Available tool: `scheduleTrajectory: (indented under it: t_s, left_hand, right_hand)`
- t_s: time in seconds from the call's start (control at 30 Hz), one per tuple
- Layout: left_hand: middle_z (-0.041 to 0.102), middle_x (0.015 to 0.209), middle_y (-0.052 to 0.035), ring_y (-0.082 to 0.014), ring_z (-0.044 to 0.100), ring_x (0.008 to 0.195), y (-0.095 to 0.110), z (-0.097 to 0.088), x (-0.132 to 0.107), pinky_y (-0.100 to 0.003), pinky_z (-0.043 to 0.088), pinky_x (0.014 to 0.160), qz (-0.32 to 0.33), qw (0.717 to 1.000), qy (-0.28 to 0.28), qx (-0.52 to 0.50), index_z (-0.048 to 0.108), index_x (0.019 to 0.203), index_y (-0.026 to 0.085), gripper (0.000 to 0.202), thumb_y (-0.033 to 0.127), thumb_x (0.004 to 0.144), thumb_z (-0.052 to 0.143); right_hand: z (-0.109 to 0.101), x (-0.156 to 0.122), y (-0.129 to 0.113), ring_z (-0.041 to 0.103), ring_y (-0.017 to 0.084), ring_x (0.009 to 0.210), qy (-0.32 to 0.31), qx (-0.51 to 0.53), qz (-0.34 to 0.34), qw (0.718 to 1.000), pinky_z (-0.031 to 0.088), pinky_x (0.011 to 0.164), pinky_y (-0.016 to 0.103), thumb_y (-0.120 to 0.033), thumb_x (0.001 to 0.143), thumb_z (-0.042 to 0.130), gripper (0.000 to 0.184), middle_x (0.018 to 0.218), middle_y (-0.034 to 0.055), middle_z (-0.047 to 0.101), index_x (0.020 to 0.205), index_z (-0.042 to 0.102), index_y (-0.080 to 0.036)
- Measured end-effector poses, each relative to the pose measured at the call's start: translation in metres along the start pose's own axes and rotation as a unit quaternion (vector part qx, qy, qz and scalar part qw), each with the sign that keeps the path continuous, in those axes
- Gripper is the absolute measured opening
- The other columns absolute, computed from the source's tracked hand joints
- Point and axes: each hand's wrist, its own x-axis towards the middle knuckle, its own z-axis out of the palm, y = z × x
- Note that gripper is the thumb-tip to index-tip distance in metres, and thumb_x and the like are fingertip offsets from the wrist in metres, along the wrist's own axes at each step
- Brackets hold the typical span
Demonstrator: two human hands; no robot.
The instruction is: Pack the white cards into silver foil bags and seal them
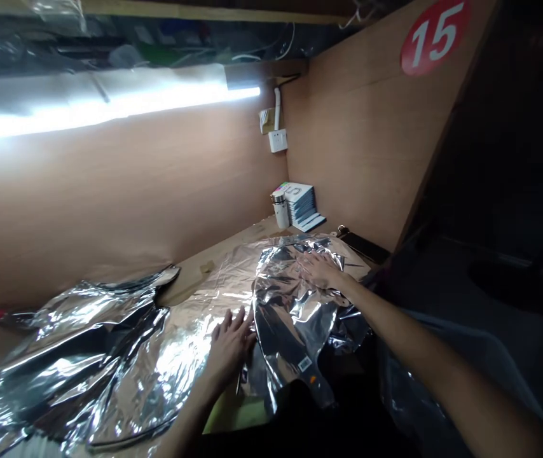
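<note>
A crinkled silver foil balloon point(290, 305) lies flat on the wooden bench in front of me, its neck with a small white label point(304, 364) pointing toward me. My left hand point(231, 340) rests palm down at the balloon's left edge, fingers stretched out over the foil beneath. My right hand point(322, 267) lies flat on the balloon's upper right part, fingers spread. Under and around it lie more sheets of silver foil point(195, 318).
A heap of deflated silver foil balloons point(75, 356) covers the bench to the left. In the far corner stand a small metal-capped bottle point(280, 210) and a stack of booklets point(302, 205). A wall socket point(278, 140) hangs above. A red sign reading 15 point(433, 35) marks the right partition.
</note>
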Motion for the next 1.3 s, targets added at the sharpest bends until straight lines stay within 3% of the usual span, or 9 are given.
scheduleTrajectory:
  t_s: [0.1, 0.23, 0.33, 0.5, 0.63, 0.77, 0.97, 1.07, 1.3]
  left_hand:
    - [0.044, 0.165, -0.0117, -0.0375, 0.029, 0.155, -0.017, -0.011, -0.002, -0.059, 0.027, 0.122, -0.024, 0.999, 0.019, 0.022, 0.056, 0.148, 0.024, 0.05, 0.03, 0.098, 0.05]
    - [0.058, 0.146, -0.0196, -0.0322, 0.055, 0.133, -0.006, -0.014, 0.007, -0.047, 0.041, 0.11, -0.039, 0.997, 0.069, -0.003, 0.058, 0.139, 0.015, 0.044, 0.028, 0.098, 0.047]
    - [0.072, 0.105, -0.0146, -0.03, 0.067, 0.097, 0.005, -0.008, 0.019, -0.039, 0.047, 0.083, -0.065, 0.995, 0.061, -0.048, 0.067, 0.109, 0.015, 0.032, 0.041, 0.092, 0.06]
    - [0.063, 0.063, -0.0029, -0.0206, 0.059, 0.064, -0.011, -0.015, 0.036, -0.03, 0.036, 0.061, -0.103, 0.977, 0.003, -0.186, 0.061, 0.067, 0.019, 0.04, 0.056, 0.078, 0.072]
    - [0.055, 0.059, 0.0024, -0.0138, 0.05, 0.054, -0.025, -0.027, 0.022, -0.026, 0.036, 0.055, -0.097, 0.939, -0.047, -0.327, 0.054, 0.069, 0.021, 0.062, 0.082, 0.072, 0.061]
    - [0.053, 0.056, 0.0026, -0.0134, 0.049, 0.05, -0.028, -0.032, 0.006, -0.026, 0.039, 0.052, -0.107, 0.912, -0.092, -0.385, 0.052, 0.065, 0.021, 0.061, 0.082, 0.07, 0.063]
    - [0.065, 0.07, 0.0006, -0.015, 0.059, 0.06, -0.019, -0.038, 0.068, -0.026, 0.043, 0.055, -0.132, 0.91, -0.025, -0.393, 0.059, 0.083, 0.021, 0.051, 0.072, 0.075, 0.066]
    - [0.057, 0.057, 0.0041, -0.0121, 0.05, 0.05, -0.015, -0.046, 0.099, -0.024, 0.034, 0.049, -0.121, 0.905, -0.07, -0.401, 0.059, 0.073, 0.019, 0.053, 0.066, 0.062, 0.082]
    - [0.07, 0.081, -0.0038, -0.0157, 0.065, 0.064, -0.023, -0.064, 0.07, -0.027, 0.048, 0.058, -0.128, 0.89, -0.073, -0.431, 0.051, 0.085, 0.022, 0.064, 0.076, 0.064, 0.078]
  right_hand:
    - [0.001, 0.0, 0.0, 0.016, 0.039, 0.159, 0.006, 0.002, -0.004, 1.0, 0.006, 0.125, 0.063, -0.062, 0.105, 0.031, 0.069, 0.173, 0.0111, 0.023, 0.165, 0.034, -0.026]
    - [0.003, -0.001, 0.001, 0.016, 0.04, 0.159, 0.011, 0.001, -0.003, 1.0, 0.007, 0.125, 0.065, -0.064, 0.104, 0.032, 0.071, 0.174, 0.0105, 0.022, 0.165, 0.033, -0.028]
    - [0.005, 0.001, 0.005, 0.016, 0.041, 0.159, 0.004, -0.002, -0.007, 1.0, 0.009, 0.124, 0.066, -0.069, 0.103, 0.029, 0.074, 0.174, 0.0096, 0.021, 0.165, 0.031, -0.029]
    - [0.007, 0.005, 0.012, 0.015, 0.039, 0.159, 0.003, -0.01, -0.022, 1.0, 0.01, 0.125, 0.064, -0.067, 0.103, 0.027, 0.072, 0.174, 0.0089, 0.022, 0.165, 0.033, -0.03]
    - [0.007, 0.004, 0.013, 0.019, 0.039, 0.158, 0.011, -0.015, -0.038, 0.999, 0.013, 0.123, 0.065, -0.064, 0.104, 0.03, 0.07, 0.172, 0.0114, 0.027, 0.163, 0.037, -0.028]
    - [0.006, 0.004, 0.013, 0.022, 0.039, 0.157, 0.025, -0.018, -0.057, 0.998, 0.013, 0.124, 0.064, -0.065, 0.103, 0.031, 0.07, 0.172, 0.0099, 0.028, 0.163, 0.038, -0.029]
    - [0.003, 0.006, 0.013, 0.023, 0.039, 0.157, 0.025, -0.03, -0.071, 0.997, 0.015, 0.124, 0.064, -0.062, 0.105, 0.029, 0.068, 0.172, 0.0101, 0.029, 0.162, 0.039, -0.029]
    - [0.0, 0.006, 0.011, 0.023, 0.04, 0.157, 0.024, -0.039, -0.071, 0.996, 0.016, 0.123, 0.064, -0.06, 0.106, 0.028, 0.067, 0.172, 0.011, 0.028, 0.163, 0.038, -0.027]
    - [-0.009, 0.001, 0.011, 0.024, 0.036, 0.157, 0.014, -0.04, -0.072, 0.997, 0.018, 0.124, 0.062, -0.06, 0.105, 0.033, 0.064, 0.171, 0.0084, 0.03, 0.162, 0.038, -0.03]
